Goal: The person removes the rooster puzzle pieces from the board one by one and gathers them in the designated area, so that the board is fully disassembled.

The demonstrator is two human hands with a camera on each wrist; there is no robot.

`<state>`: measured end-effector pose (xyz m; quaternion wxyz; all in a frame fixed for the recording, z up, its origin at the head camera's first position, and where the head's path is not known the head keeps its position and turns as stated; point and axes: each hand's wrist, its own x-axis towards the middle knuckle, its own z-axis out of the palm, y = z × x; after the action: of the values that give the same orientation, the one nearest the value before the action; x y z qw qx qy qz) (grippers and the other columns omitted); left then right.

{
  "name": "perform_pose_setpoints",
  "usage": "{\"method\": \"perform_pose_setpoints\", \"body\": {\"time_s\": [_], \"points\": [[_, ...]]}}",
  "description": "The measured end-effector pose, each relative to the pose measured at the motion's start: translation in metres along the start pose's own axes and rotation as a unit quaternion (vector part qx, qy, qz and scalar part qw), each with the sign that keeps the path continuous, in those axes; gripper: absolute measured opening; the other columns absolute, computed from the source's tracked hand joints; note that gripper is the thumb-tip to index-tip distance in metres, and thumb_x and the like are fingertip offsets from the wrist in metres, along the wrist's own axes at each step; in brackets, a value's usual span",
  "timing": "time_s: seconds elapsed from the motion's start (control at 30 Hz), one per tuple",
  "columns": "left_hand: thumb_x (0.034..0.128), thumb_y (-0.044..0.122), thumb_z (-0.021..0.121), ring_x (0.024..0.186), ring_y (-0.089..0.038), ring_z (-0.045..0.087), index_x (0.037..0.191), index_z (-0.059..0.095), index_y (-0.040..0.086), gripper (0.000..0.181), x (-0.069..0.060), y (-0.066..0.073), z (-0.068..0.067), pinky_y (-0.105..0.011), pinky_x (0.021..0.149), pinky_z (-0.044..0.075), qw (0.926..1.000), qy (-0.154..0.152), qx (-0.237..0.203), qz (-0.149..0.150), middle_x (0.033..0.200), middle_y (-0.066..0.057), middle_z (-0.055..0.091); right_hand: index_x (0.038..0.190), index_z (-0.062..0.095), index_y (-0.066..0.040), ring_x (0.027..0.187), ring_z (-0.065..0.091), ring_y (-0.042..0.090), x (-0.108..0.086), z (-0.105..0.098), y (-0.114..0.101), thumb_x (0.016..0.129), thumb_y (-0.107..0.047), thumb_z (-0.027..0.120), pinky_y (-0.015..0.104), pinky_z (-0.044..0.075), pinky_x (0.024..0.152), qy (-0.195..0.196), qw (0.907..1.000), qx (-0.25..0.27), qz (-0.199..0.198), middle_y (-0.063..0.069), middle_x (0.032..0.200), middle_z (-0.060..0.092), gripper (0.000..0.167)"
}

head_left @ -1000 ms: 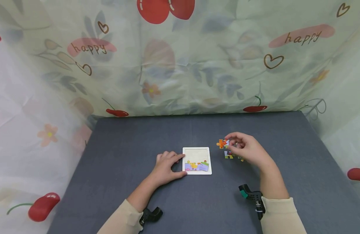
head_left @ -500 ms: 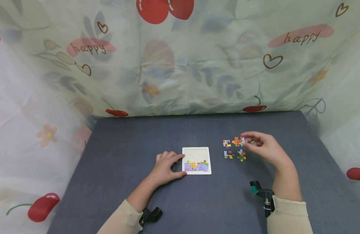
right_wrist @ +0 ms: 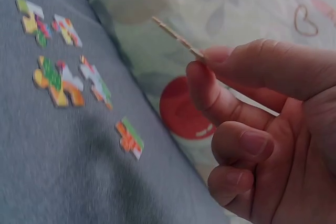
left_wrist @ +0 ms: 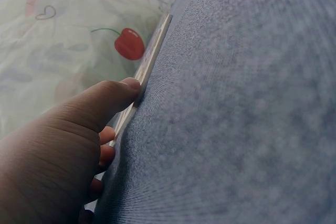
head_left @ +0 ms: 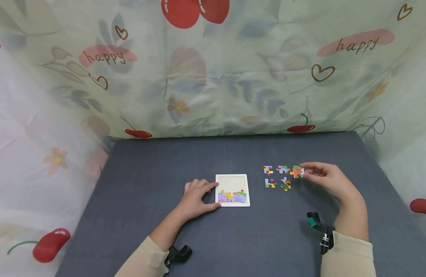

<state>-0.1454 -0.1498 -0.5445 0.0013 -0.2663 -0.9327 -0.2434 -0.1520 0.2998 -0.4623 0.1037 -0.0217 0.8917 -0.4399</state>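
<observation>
Now we have a puzzle piece [right_wrist: 178, 38] pinched in our right grip [head_left: 332, 182], right of the tray [head_left: 233, 205] and farther off than a second ago, loose pieces [head_left: 285, 184] uncovered, left grip [head_left: 195, 198] spread against the tray's edge, so fitting presumably waits.

The tabletop [head_left: 137, 173] shows plain dark grey from here; the tray [head_left: 232, 175] is white with a cream base [head_left: 232, 183]. Puzzle pieces [head_left: 285, 184] carry orange, green and yellow print. The backdrop [head_left: 227, 50] bears red cherries [head_left: 180, 14] on pale green.
</observation>
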Motion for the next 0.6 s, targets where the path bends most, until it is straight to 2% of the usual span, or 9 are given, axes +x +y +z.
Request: {"method": "perform_pose_setpoints", "body": {"time_s": [0.33,0.6], "points": [[0.0863,0.054,0.078,0.090,-0.012,0.041,0.143,0.063,0.020,0.068,-0.001,0.000,0.000,-0.042,0.085,0.027,1.0000,0.003,0.000,0.002,0.096,0.009,0.050,0.141,0.059,0.001,0.083,0.054,0.013,0.002,-0.004,0.027,0.101,-0.030,0.068,0.029,0.046,0.068,-0.024,0.9988,0.009,0.041,0.010,0.107,0.070,0.052],[0.0868,0.055,0.078,0.091,-0.013,0.041,0.143,0.062,0.020,0.068,-0.001,0.001,-0.002,-0.042,0.085,0.026,1.0000,0.000,0.001,0.002,0.096,0.009,0.050,0.140,0.059,0.002,0.072,0.052,0.014,0.004,-0.003,0.043,0.101,-0.030,0.068,0.030,0.044,0.063,-0.042,0.9977,0.015,0.051,0.003,0.098,0.072,0.052]]}}
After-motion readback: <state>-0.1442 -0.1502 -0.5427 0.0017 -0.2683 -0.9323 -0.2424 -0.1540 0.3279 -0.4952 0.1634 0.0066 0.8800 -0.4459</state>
